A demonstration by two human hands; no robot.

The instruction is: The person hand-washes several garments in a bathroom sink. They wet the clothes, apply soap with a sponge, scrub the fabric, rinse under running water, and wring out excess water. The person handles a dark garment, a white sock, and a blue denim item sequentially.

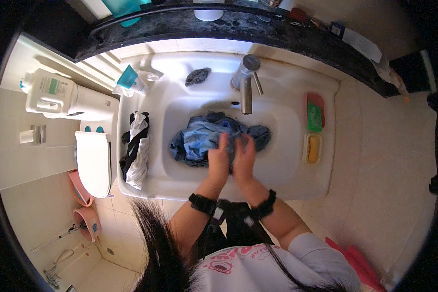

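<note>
A heap of wet-looking blue denim cloth (204,137) lies in the bowl of a white washbasin (288,171), below the spout. Over its near right part are my left hand (218,160) and my right hand (244,157), side by side with a narrow gap between them. Some fingers point away from me and look slightly blurred. Cloth shows between and beyond the hands, but whether any is pinched in the fingers cannot be made out. Black bands circle both wrists.
A metal faucet (246,84) rises behind the bowl, near a dark scrubbing pad (198,76). Twisted black and white clothes (138,149) lie on the left rim, below a teal-capped tube (133,80). On the right rim sit a green soap bar (314,116) and a yellow one (312,149).
</note>
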